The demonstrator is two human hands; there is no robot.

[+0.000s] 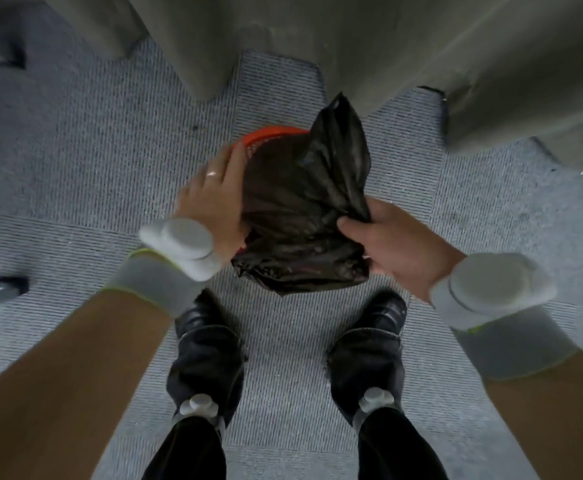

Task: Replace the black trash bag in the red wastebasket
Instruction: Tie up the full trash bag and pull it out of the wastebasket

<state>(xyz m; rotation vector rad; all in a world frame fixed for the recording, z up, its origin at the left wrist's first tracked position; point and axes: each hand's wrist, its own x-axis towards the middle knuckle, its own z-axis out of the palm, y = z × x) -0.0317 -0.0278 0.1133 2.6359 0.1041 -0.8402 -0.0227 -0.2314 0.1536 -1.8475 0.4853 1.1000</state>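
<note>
Right hand [394,244] pinched shut on a fold of the black trash bag [304,209]; left hand [214,199] spread wide, flat against the bag's side beside the red wastebasket [266,136] rim. Bag bunched over the wastebasket, hiding most of it. Below, grey ribbed carpet [110,168], black shoes [210,341], beige curtain [421,46] behind

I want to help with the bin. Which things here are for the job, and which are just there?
For the job: black trash bag, red wastebasket, left hand on the bag's side, right hand pinching the bag.

Just there: beige curtains, grey carpet, black shoes.
</note>
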